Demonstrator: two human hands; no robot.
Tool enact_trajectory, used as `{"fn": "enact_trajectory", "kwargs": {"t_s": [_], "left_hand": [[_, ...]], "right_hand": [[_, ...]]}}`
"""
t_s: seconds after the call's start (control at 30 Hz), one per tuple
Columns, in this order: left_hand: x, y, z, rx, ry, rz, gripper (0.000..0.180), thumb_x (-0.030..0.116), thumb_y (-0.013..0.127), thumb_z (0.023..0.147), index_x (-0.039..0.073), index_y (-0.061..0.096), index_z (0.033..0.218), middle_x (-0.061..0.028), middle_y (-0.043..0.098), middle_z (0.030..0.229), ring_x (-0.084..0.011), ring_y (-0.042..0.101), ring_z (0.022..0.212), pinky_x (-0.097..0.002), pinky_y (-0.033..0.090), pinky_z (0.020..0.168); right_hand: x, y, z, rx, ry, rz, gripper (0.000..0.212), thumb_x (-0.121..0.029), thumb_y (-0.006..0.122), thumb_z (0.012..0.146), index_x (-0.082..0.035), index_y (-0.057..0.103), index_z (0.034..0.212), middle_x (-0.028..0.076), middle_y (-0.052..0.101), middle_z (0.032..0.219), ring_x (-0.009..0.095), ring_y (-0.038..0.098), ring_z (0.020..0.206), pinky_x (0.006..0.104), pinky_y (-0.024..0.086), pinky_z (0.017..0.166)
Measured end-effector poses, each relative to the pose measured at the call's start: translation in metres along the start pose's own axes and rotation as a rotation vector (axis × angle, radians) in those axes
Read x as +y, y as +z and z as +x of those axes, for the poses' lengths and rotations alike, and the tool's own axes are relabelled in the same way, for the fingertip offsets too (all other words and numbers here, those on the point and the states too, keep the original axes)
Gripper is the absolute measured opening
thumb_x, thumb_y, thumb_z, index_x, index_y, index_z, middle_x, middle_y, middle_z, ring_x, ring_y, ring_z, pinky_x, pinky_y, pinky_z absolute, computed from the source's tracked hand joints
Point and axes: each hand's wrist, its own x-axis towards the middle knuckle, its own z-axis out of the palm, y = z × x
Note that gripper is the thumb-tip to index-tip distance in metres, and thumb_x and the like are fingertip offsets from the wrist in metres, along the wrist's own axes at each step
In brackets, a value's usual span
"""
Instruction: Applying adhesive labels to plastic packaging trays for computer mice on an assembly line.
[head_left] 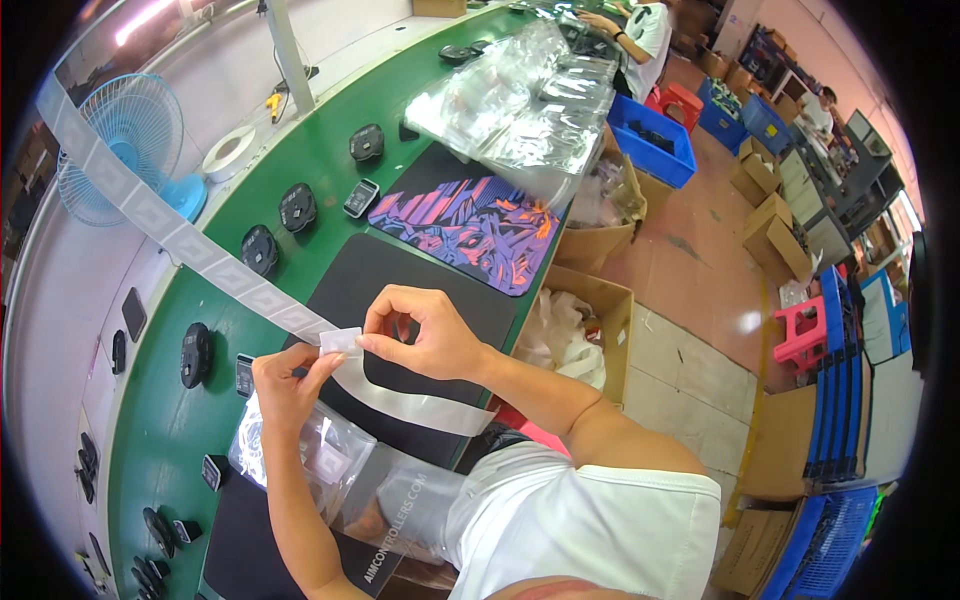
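Note:
Both of my hands pinch a small whitish sticker (342, 341) above a black mouse pad. My left hand (284, 388) is closed at its left edge, and my right hand (425, 335) is closed at its right edge, thumb against forefinger. A long pale strip of labels (185, 243) comes down from the upper left, passes behind the sticker and curls on toward my body. Under my left forearm lies a clear plastic bag (330, 462) with a pale square label on it. The black mouse pad (335, 275) lies beneath my hands, partly hidden by them.
A patterned mouse pad (470, 232) and stacked clear bags (510, 95) lie farther along the green table (160, 370). Several black devices (297, 207) line its far side, near a blue fan (122, 150). Cardboard boxes (618, 330) stand at right. Another person (645, 45) works beyond.

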Motion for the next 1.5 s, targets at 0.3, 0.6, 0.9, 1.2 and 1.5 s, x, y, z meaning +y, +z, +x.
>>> {"fn": "enact_trajectory", "kwargs": {"t_s": [0.3, 0.6, 0.9, 1.2, 1.5], "left_hand": [[0.010, 0.000, 0.002, -0.019, 0.009, 0.020, 0.031, 0.028, 0.083, 0.077, 0.000, 0.071, 0.072, -0.0068, 0.062, 0.055, -0.0140, 0.055, 0.047, -0.0269, 0.041, 0.048], [0.004, 0.000, 0.001, -0.036, -0.003, 0.026, 0.031, 0.028, 0.081, 0.078, -0.001, 0.070, 0.073, -0.0080, 0.062, 0.056, -0.0150, 0.058, 0.048, -0.0274, 0.043, 0.049], [0.011, -0.003, -0.008, -0.097, -0.083, 0.032, 0.032, 0.030, 0.079, 0.081, 0.000, 0.072, 0.077, -0.0107, 0.065, 0.061, -0.0186, 0.062, 0.053, -0.0291, 0.046, 0.053], [-0.004, 0.017, 0.001, -0.047, 0.073, 0.033, 0.037, 0.037, 0.053, 0.097, 0.007, 0.072, 0.108, -0.0136, 0.069, 0.078, -0.0319, 0.066, 0.070, -0.0368, 0.050, 0.064], [-0.006, 0.016, 0.000, 0.036, 0.076, 0.142, 0.041, 0.047, 0.054, 0.096, 0.012, 0.074, 0.103, -0.0096, 0.070, 0.075, -0.0302, 0.066, 0.071, -0.0379, 0.050, 0.064]], "right_hand": [[0.003, 0.001, -0.003, -0.002, -0.051, -0.003, 0.015, -0.017, 0.075, 0.083, -0.006, 0.065, 0.084, 0.000, 0.064, 0.077, 0.008, 0.057, 0.065, 0.0244, 0.041, 0.055], [-0.004, -0.007, -0.002, 0.012, -0.013, 0.015, 0.012, -0.013, 0.075, 0.085, -0.005, 0.065, 0.086, 0.000, 0.064, 0.083, 0.009, 0.059, 0.073, 0.0234, 0.045, 0.062], [0.002, 0.014, -0.011, 0.033, -0.022, 0.032, 0.010, -0.007, 0.074, 0.083, -0.004, 0.065, 0.086, 0.003, 0.063, 0.083, 0.009, 0.059, 0.072, 0.0236, 0.045, 0.061], [-0.016, -0.005, -0.034, 0.092, -0.062, 0.278, 0.015, 0.007, 0.068, 0.081, 0.001, 0.059, 0.091, 0.005, 0.056, 0.090, 0.011, 0.052, 0.079, 0.0231, 0.044, 0.074], [-0.016, 0.043, -0.111, -0.523, 0.326, 0.045, 0.013, 0.000, 0.079, 0.074, -0.003, 0.068, 0.081, -0.004, 0.042, 0.066, 0.004, 0.033, 0.056, 0.0211, 0.023, 0.049]]}}
